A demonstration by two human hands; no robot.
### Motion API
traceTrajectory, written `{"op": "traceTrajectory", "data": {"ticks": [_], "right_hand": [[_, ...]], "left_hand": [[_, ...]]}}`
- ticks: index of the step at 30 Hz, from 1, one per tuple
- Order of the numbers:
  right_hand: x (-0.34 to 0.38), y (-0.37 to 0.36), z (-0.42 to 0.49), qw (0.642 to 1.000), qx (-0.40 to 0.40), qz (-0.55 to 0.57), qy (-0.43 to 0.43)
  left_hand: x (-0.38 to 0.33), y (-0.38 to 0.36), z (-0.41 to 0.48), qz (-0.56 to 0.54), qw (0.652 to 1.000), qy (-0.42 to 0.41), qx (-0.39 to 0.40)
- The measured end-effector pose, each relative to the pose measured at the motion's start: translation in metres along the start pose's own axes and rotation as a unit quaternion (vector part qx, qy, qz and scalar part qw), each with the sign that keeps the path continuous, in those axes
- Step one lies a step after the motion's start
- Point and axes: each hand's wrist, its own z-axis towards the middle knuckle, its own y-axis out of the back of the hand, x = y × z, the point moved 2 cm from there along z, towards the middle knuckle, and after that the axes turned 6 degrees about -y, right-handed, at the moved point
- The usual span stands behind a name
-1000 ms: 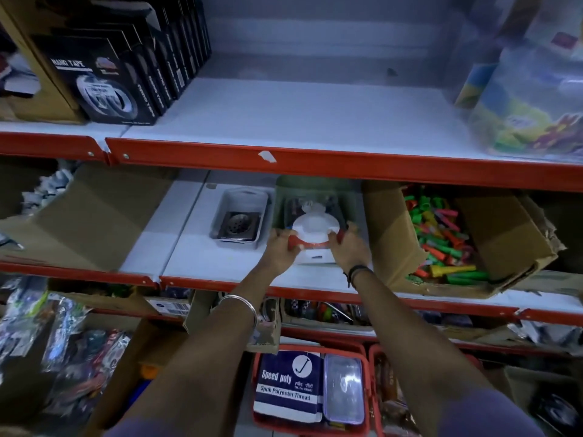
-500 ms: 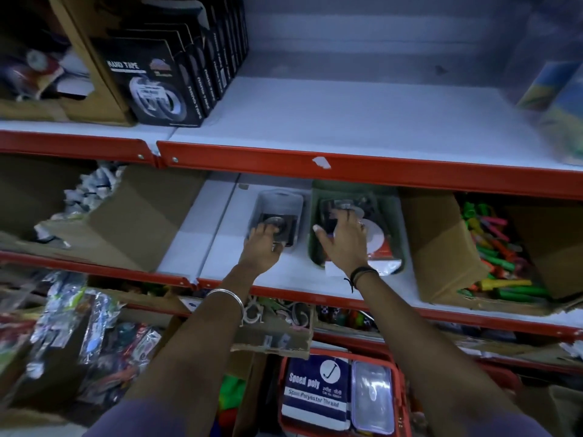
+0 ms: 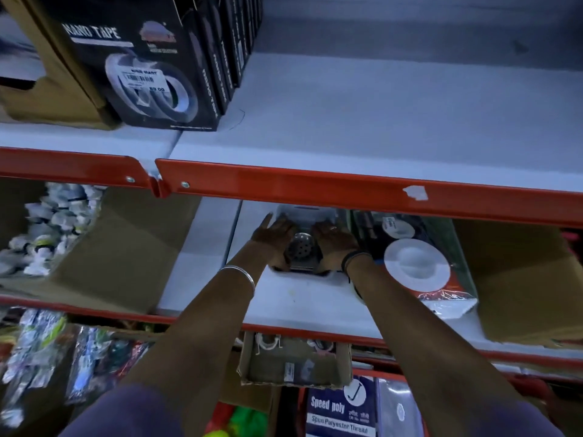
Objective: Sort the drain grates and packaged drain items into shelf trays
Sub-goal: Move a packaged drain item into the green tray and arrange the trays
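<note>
A square metal drain grate (image 3: pixel 299 248) with a round perforated centre lies in a small white tray (image 3: pixel 303 211) on the middle shelf. My left hand (image 3: pixel 273 235) grips the tray's left side and my right hand (image 3: pixel 335 239) grips its right side, thumbs close to the grate. Most of the tray is hidden by the hands and the red shelf edge above. To the right stands a green tray (image 3: pixel 461 257) holding a packaged drain item (image 3: pixel 416 267), a white round disc on a red-and-white card that sticks out over the tray's front.
The red edge of the upper shelf (image 3: pixel 315 187) hangs just above my hands. Open cardboard boxes flank the trays at left (image 3: pixel 126 247) and right (image 3: pixel 520 279). Black tape boxes (image 3: pixel 151 67) stand on the upper shelf. A small cardboard box (image 3: pixel 296 364) sits below.
My right hand left the packaged item in the green tray and moved left onto the white tray. My left hand shifted to the tray's left side. The view moved closer.
</note>
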Motion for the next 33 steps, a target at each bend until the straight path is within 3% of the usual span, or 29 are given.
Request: {"op": "traceTrajectory", "data": {"ticks": [6, 17, 23, 27, 29, 31, 33], "right_hand": [[0.006, -0.008, 0.016, 0.996, -0.018, -0.086, 0.0], [0.005, -0.017, 0.022, 0.996, -0.031, -0.083, -0.02], [0.005, -0.014, 0.022, 0.995, 0.015, -0.092, -0.033], [0.007, -0.02, 0.022, 0.99, 0.0, -0.134, -0.043], [0.004, -0.014, 0.015, 0.995, -0.011, -0.091, -0.03], [-0.001, 0.005, -0.001, 0.997, -0.041, 0.06, -0.027], [-0.017, 0.027, -0.026, 0.979, -0.112, 0.163, -0.043]], "left_hand": [[-0.004, 0.003, 0.005, 0.051, 0.998, -0.033, -0.013], [-0.001, -0.002, 0.009, -0.031, 0.998, -0.036, -0.047], [0.0, 0.001, 0.008, -0.051, 0.998, -0.036, -0.019], [-0.002, 0.001, 0.007, -0.039, 0.999, -0.032, -0.015], [0.003, 0.0, 0.006, -0.06, 0.997, -0.036, -0.019], [0.008, 0.009, 0.0, -0.128, 0.99, -0.032, -0.044], [0.006, 0.022, -0.011, -0.24, 0.963, 0.007, -0.124]]}}
